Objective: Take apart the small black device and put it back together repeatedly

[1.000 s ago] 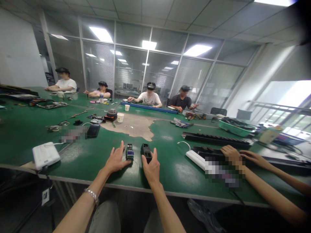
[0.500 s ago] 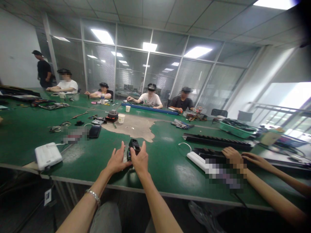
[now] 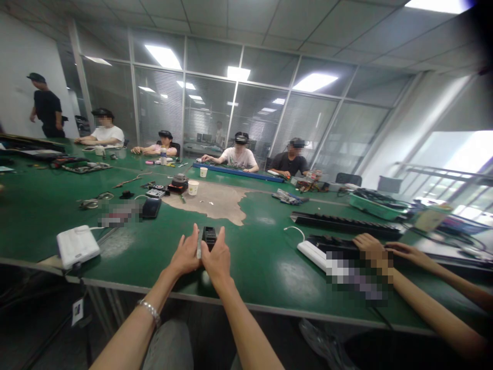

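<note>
Near the table's front edge, a small black boxy part (image 3: 209, 236) with openings in its top sits between my two hands. My right hand (image 3: 217, 259) grips it from the right, thumb along the near side and fingers pointing forward. From the left, my left hand (image 3: 187, 257) closes around it, fingers pointing forward. A narrow light-grey strip (image 3: 199, 247) shows between my left fingers and the black part; whether it belongs to that part I cannot tell. The undersides of both hands and the lower end of the part are hidden.
On the green table (image 3: 265, 267), a white box (image 3: 78, 246) lies left and a black phone-like object (image 3: 151, 208) ahead-left. Paper cups (image 3: 193, 188) stand farther back. At right are a white power bank (image 3: 314, 257), long black strips (image 3: 346, 223) and a co-worker's hands (image 3: 372, 252). Several people sit opposite.
The black part has turned and tilted between my hands, its top now facing me more. My right hand has moved slightly left, closer to my left. A standing person at far left has moved left.
</note>
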